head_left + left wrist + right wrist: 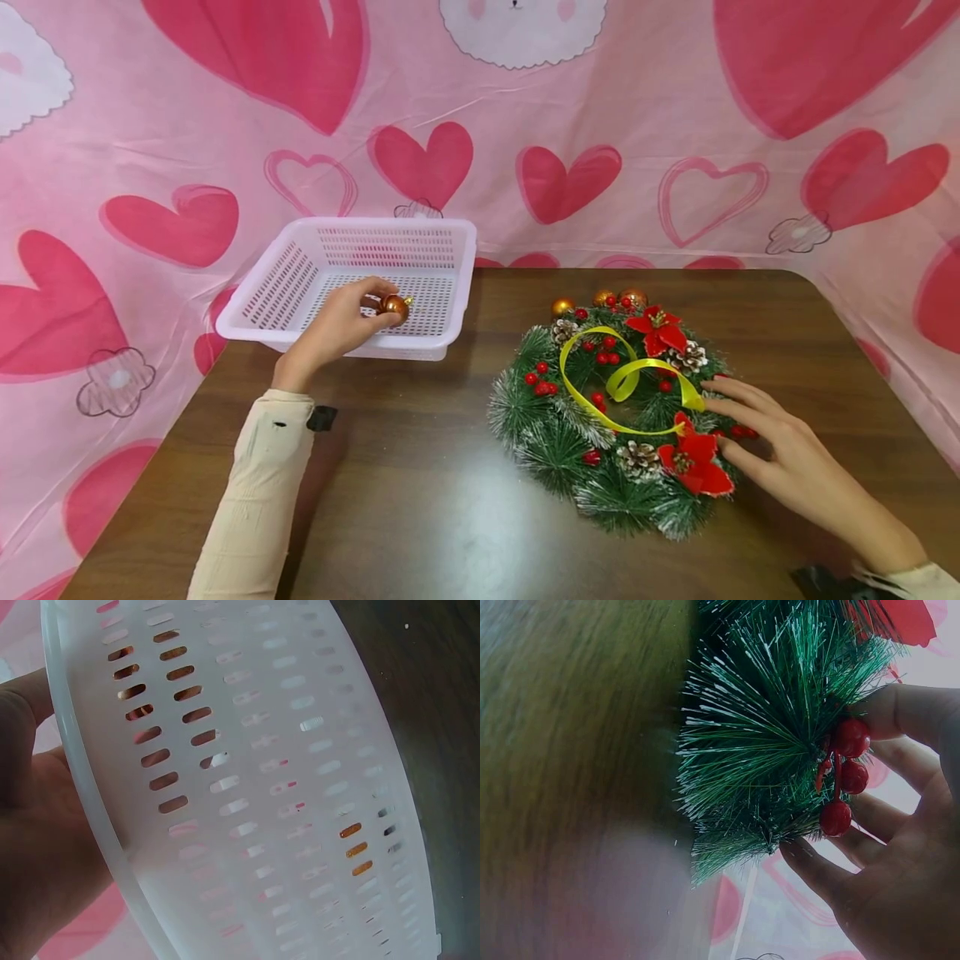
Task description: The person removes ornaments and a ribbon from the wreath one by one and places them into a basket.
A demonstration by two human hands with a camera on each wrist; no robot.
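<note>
My left hand [341,321] reaches over the near rim of a white plastic basket [459,292] and pinches a shiny copper-orange Christmas bauble [395,309] with a gold cap. In the left wrist view, the slotted basket wall [247,892] hides most of that hand's fingers. A green Christmas wreath [551,450] with frosted tips lies flat on the table, with a yellow ribbon [692,396] looped across it. At its right edge rests my right hand [795,458], fingers spread and touching the greenery beside red berries [852,778].
The wreath bears red poinsettia flowers [693,461], pine cones [639,460] and more berries. Orange baubles [562,307] sit at its far edge. Brown wood table [405,500] spreads between basket and wreath. A pink heart-print cloth [495,108] hangs behind the table.
</note>
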